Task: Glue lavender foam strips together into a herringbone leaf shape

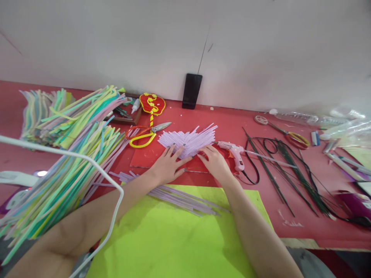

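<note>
Purple pipe cleaners [193, 139] lie in a chevron pattern on a red board [142, 156]. My left hand [168, 165] rests with spread fingers on the left and lower part of that pattern. At its lower right edge is my right hand [215, 162], fingers bent and thumb close to the index finger; whether something thin is between them is hidden. A pink glue gun [235, 152] lies just right of my right hand, with a clear glue stick out of its back. Loose purple pipe cleaners [185, 200] lie below my hands on a lime-green sheet [174, 239].
Bundles of pastel pipe cleaners [84, 154] spread over the left side. Scissors [147, 135] with red and yellow handles lie left of the pattern. A black phone [191, 91] leans on the wall. Dark green stems [290, 170] and a cable lie right. A white cable [95, 164] crosses the left foreground.
</note>
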The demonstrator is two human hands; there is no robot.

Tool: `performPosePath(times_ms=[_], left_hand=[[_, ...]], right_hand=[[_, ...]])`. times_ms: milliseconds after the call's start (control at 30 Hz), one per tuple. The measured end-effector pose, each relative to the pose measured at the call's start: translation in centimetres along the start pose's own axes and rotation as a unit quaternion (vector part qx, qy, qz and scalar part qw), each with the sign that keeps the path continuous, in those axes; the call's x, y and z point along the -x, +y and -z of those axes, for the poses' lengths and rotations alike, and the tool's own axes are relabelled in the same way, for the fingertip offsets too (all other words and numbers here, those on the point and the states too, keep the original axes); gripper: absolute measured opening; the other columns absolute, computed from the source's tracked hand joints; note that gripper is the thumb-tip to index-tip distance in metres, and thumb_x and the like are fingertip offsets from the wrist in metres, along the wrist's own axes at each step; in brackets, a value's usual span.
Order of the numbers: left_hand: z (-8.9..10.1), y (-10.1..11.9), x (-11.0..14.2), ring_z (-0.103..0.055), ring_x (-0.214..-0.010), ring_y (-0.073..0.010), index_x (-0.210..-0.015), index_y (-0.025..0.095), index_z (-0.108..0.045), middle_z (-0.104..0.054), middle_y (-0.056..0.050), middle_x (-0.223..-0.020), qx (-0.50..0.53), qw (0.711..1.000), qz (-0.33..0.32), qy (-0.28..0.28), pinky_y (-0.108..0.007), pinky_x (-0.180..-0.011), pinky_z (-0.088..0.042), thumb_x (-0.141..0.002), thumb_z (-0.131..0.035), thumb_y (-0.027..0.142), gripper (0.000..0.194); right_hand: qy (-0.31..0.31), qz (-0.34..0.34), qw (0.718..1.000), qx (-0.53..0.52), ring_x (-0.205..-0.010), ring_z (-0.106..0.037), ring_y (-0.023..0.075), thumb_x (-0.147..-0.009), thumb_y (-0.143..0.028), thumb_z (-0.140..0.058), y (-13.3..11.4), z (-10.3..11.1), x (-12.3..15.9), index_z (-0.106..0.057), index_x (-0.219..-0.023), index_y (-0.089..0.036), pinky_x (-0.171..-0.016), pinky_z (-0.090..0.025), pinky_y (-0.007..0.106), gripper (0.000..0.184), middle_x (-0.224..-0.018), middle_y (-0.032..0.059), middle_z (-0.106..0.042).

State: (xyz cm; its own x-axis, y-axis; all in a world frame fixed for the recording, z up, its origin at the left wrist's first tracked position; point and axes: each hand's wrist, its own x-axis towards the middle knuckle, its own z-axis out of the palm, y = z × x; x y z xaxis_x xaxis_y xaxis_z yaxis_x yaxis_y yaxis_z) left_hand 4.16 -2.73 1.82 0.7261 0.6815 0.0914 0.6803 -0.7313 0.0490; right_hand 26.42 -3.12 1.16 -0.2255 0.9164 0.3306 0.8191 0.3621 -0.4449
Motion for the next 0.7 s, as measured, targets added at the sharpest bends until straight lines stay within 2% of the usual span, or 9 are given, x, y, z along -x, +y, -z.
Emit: performPosePath(times_ms=[267, 700], left_hand=[[0.02, 0.0, -0.09, -0.021, -0.141, -0.0303, -0.145, 0.03, -0.03, -0.019, -0.011, -0.155, -0.018, 0.999, -0.022, -0.035, -0.056, -0.11, -0.021, -0.095, -0.04, 0.041, 0.052], [-0.01, 0.0, -0.02, -0.016, -0.143, -0.0291, -0.147, 0.027, -0.024, -0.014, -0.012, -0.156, -0.012, 0.998, -0.021, -0.051, -0.055, -0.112, -0.015, -0.095, -0.04, 0.043, 0.057]], right_hand=[[-0.004, -0.006, 1.0, -0.004, -0.101, -0.059, 0.0229, -0.088, -0.02, -0.048, 0.14, -0.13, 0.04, -0.062, -0.094, -0.021, -0.087, -0.049, 0.039, 0.015, -0.105, 0.0079, -0.063], [-0.002, -0.003, 1.0, -0.001, -0.101, -0.059, 0.0229, -0.088, -0.021, -0.048, -0.03, 0.11, 0.04, -0.061, -0.094, -0.021, -0.086, -0.049, 0.038, 0.015, -0.105, 0.0079, -0.062]])
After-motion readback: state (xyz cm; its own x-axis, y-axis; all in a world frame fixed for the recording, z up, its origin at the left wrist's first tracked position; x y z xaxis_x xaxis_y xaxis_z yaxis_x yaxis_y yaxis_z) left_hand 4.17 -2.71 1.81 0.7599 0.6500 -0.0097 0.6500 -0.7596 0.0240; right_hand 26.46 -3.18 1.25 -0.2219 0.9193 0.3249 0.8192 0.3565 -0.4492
